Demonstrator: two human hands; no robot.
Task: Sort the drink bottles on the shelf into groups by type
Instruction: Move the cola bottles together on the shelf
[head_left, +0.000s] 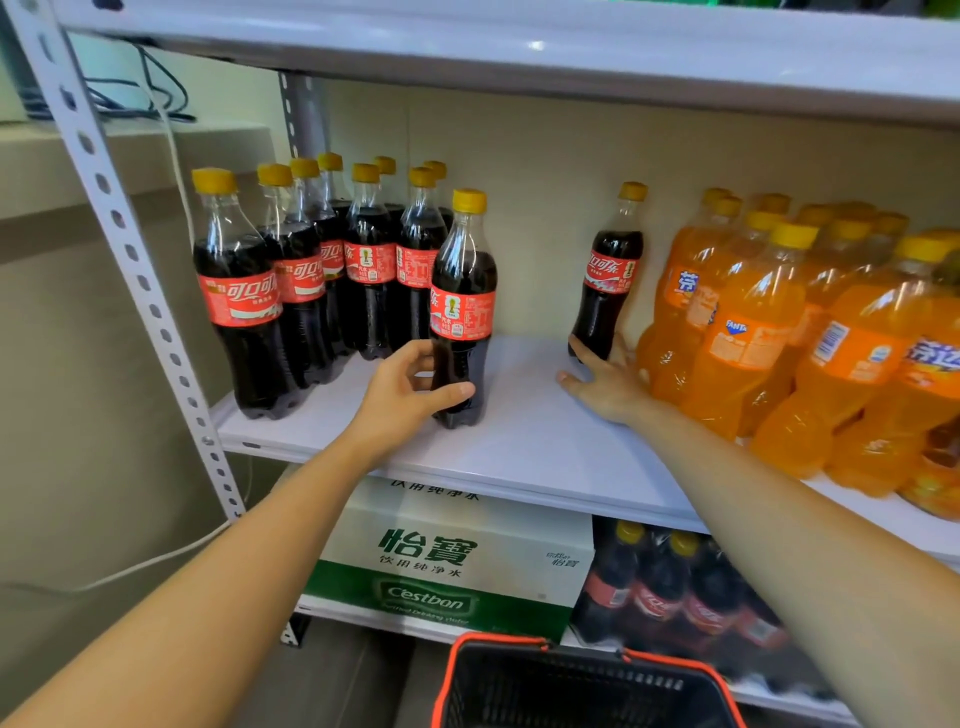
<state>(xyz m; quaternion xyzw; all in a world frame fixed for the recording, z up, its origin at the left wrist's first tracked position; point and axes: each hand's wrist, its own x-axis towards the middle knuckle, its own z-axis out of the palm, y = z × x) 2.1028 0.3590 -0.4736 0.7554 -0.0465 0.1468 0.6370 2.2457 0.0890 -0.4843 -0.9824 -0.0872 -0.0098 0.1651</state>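
Several cola bottles (311, 270) with red labels and yellow caps stand grouped at the left of the white shelf (519, 441). My left hand (410, 387) grips the lower part of one cola bottle (462, 306), which stands upright on the shelf just right of that group. A lone cola bottle (609, 275) stands further right, beside several orange Fanta bottles (753, 322) that fill the shelf's right side. My right hand (605, 382) lies at this bottle's base, with fingers stretched out touching it and the thumb spread to the left.
A perforated metal upright (130, 260) bounds the shelf on the left, and another shelf board (519, 57) runs overhead. Below are a green-and-white water carton (447, 566) and wrapped cola bottles (675, 592). A black basket with an orange rim (576, 680) sits at the bottom.
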